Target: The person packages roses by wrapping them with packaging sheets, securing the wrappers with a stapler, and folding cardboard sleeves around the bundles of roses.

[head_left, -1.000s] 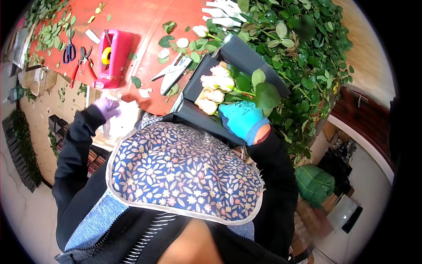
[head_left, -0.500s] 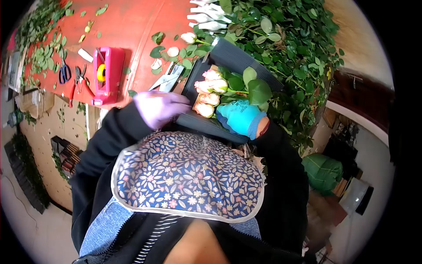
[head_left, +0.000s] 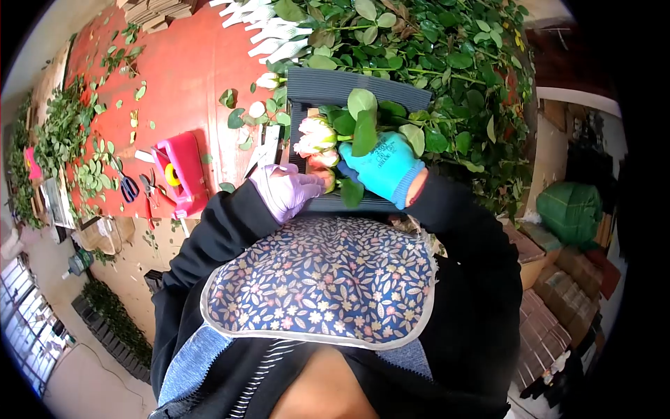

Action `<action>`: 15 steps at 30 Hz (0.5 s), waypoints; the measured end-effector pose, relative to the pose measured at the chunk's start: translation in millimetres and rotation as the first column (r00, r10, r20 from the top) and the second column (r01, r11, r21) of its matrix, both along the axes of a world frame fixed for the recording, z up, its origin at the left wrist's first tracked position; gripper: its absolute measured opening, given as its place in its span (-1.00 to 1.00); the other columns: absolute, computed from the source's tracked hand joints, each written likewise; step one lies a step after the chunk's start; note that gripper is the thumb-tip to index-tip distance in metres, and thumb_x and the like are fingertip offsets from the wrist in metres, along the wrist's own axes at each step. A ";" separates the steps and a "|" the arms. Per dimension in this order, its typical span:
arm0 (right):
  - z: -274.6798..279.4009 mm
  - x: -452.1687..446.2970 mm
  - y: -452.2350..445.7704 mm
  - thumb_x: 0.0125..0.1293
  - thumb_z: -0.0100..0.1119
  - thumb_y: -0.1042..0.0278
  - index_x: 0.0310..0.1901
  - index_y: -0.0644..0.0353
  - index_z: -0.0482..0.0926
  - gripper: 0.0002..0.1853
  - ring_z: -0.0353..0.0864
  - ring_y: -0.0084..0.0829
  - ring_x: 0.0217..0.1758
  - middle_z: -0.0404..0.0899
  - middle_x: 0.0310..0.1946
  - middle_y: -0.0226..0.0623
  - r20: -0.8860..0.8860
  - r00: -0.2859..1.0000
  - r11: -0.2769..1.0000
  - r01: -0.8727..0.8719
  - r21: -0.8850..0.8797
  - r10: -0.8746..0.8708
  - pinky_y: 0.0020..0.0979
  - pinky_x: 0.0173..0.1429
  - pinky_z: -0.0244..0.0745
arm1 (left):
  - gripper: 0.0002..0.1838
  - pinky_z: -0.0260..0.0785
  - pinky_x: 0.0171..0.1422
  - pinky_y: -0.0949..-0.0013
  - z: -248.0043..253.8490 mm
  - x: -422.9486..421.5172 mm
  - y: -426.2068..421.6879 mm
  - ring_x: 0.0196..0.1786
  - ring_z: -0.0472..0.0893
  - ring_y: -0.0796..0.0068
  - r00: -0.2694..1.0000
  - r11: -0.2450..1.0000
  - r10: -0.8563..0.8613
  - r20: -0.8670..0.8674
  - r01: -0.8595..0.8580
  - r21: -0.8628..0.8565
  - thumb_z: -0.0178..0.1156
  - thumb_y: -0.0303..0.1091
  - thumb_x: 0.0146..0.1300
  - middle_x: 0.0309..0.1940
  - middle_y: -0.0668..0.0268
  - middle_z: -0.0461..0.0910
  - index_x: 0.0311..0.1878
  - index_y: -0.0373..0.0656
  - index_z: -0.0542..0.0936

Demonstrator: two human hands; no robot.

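Note:
Several pale pink roses (head_left: 315,135) lie with their heads to the left in a dark ridged tray (head_left: 359,85). My left hand (head_left: 289,192), in a thin purple glove, has its fingers closed on the nearest rose head (head_left: 327,180). My right hand (head_left: 384,166), in a blue knit glove, closes around the stems just behind the heads. Leaves and the glove hide most of the stems. Beside my left hand lies a grey metal tool (head_left: 263,148), partly covered by the wrist.
Cut leafy stems (head_left: 453,91) heap up on the right of the red table (head_left: 185,84). White netted flower buds (head_left: 279,42) lie at the back. To the left are a pink tape dispenser (head_left: 183,171), pliers (head_left: 155,195) and scissors (head_left: 128,187). A loose rose (head_left: 268,81) rests by the tray.
My left hand has moved from the tray's left edge onto the nearest rose head. My right hand stays at the stems. The whole view has shifted and turned slightly.

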State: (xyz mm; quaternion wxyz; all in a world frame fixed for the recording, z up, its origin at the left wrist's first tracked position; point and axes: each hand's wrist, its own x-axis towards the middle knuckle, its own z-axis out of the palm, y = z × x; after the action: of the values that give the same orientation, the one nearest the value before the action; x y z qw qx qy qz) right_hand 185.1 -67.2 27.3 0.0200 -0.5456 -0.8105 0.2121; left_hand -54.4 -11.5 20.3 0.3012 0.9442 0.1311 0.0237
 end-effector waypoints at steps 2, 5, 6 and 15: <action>-2.1 -5.5 2.3 0.21 0.21 0.21 -0.35 0.10 0.54 -0.84 0.58 -0.19 -0.54 0.54 -0.58 -0.29 0.077 0.997 0.998 -0.026 0.059 0.022 -0.19 -0.48 0.44 | -0.71 0.52 -0.31 0.30 1.2 0.1 0.5 -0.38 0.60 0.34 1.000 0.999 0.015 0.008 -0.015 -0.033 0.20 -0.39 0.05 -0.12 0.49 0.70 -0.12 0.06 0.68; 3.0 -8.6 2.9 0.19 0.24 0.22 -0.38 0.09 0.55 -0.85 0.58 -0.17 -0.52 0.54 -0.56 -0.25 0.025 0.999 0.999 -0.021 -0.039 0.022 -0.17 -0.47 0.45 | -0.68 0.50 -0.28 0.27 -2.1 -3.2 -0.3 -0.41 0.56 0.28 1.000 0.993 0.020 0.024 -0.017 -0.113 0.15 -0.44 0.07 -0.07 0.41 0.69 -0.08 0.00 0.67; 3.5 -8.4 2.0 0.17 0.25 0.23 -0.39 0.09 0.55 -0.85 0.58 -0.16 -0.52 0.54 -0.56 -0.25 0.018 0.999 0.996 -0.047 -0.069 0.049 -0.16 -0.46 0.45 | -0.66 0.49 -0.26 0.24 -3.3 -3.8 0.3 -0.44 0.52 0.23 1.000 0.988 0.002 0.030 0.002 -0.156 0.09 -0.49 0.10 -0.02 0.33 0.68 -0.04 -0.06 0.65; -29.6 -3.6 -12.2 0.12 0.20 0.22 -0.40 0.09 0.62 -0.85 0.64 -0.19 -0.47 0.60 -0.56 -0.25 -0.332 0.930 0.987 0.134 -0.088 -0.156 -0.15 -0.38 0.51 | -0.70 0.56 -0.06 0.26 11.4 16.7 0.5 -0.08 0.67 0.16 0.978 0.984 0.142 0.153 -0.123 -0.126 0.27 -0.46 0.11 -0.02 0.13 0.62 -0.04 -0.13 0.63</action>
State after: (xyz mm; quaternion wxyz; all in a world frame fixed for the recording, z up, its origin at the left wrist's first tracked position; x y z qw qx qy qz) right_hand 181.5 -79.3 -2.3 0.1567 -0.5598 -0.7454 0.3263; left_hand -37.7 -11.0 31.7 0.3629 0.9092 0.1703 0.1127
